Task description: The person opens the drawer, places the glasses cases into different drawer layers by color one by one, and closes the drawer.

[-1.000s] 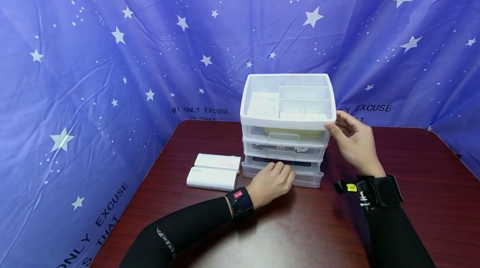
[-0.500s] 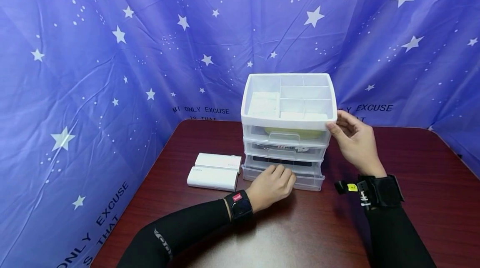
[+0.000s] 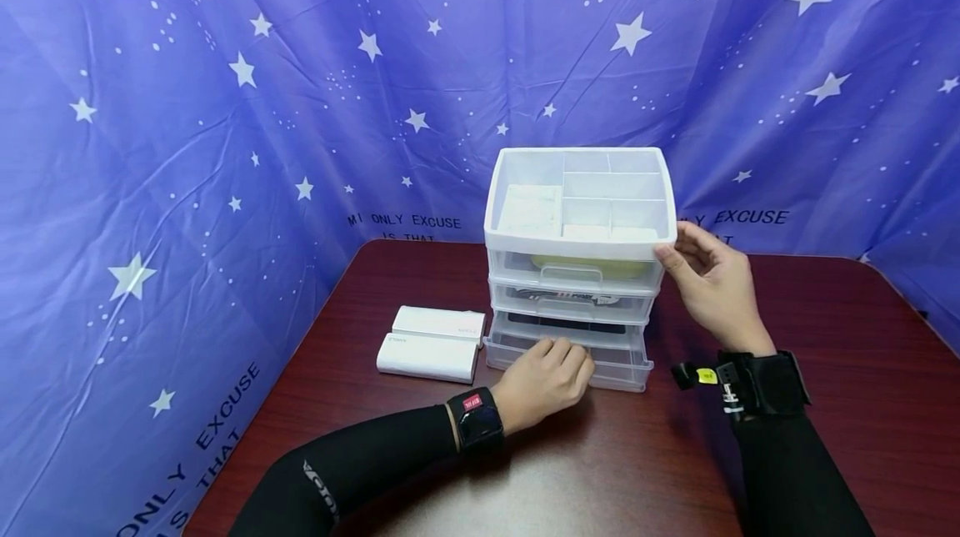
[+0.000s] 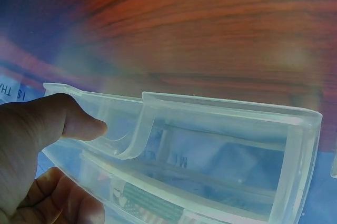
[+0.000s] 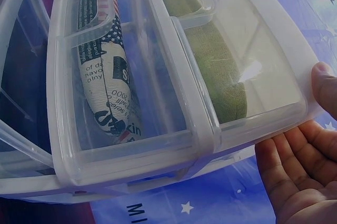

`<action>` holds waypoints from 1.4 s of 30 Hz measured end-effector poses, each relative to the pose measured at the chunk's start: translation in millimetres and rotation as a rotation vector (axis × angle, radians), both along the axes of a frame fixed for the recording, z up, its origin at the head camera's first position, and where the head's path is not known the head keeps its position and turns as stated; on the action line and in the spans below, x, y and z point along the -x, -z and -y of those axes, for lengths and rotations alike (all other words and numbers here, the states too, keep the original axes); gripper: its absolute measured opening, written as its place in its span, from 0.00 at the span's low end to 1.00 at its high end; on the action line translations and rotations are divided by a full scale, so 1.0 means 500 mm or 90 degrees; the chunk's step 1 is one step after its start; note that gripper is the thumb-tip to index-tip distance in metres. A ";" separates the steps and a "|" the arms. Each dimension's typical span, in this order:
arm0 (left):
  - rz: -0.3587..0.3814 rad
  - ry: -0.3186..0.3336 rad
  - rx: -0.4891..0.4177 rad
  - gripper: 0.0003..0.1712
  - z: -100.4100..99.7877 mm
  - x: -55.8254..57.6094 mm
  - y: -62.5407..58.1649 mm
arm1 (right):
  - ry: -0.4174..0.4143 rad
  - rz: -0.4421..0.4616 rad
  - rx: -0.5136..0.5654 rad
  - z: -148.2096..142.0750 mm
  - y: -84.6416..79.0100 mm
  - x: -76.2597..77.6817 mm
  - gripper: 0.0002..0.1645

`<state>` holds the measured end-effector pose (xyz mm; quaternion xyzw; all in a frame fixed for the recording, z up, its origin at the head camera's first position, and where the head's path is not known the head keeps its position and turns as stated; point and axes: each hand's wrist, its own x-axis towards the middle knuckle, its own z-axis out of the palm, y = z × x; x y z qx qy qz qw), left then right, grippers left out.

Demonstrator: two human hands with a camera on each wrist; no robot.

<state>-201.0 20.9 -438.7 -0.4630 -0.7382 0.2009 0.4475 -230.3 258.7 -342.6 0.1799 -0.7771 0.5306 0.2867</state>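
A white plastic drawer organizer (image 3: 573,247) with clear drawers stands on the table. My left hand (image 3: 546,383) grips the front of its bottom drawer (image 3: 621,372), which sticks out beyond the drawers above. In the left wrist view, the thumb (image 4: 87,126) lies at the cut-out handle and the curled fingers are on the drawer's other side. My right hand (image 3: 716,291) holds the right front corner of the top tray (image 3: 525,242) between thumb and fingers. Through the drawer fronts show a green cloth-textured case (image 5: 218,68) and a newsprint-patterned case (image 5: 108,71).
Two flat white cases (image 3: 426,358) lie side by side left of the organizer, close to the left forearm. The dark red wooden table (image 3: 660,454) extends around everything. A blue star-printed curtain (image 3: 420,62) hangs behind and along the left.
The bottom drawer has slid further out toward me, my left hand drawing back with it. My right hand keeps its hold on the tray corner. The white cases stay put.
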 end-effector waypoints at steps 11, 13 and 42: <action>0.027 -0.008 0.006 0.18 0.004 -0.020 0.018 | 0.000 -0.008 -0.002 0.001 0.000 0.000 0.19; 0.020 -0.001 0.005 0.19 0.004 -0.023 0.016 | 0.001 -0.009 -0.003 0.001 -0.001 -0.001 0.19; 0.000 0.038 -0.005 0.14 0.021 -0.081 -0.031 | 0.005 -0.007 -0.016 -0.001 0.001 -0.002 0.19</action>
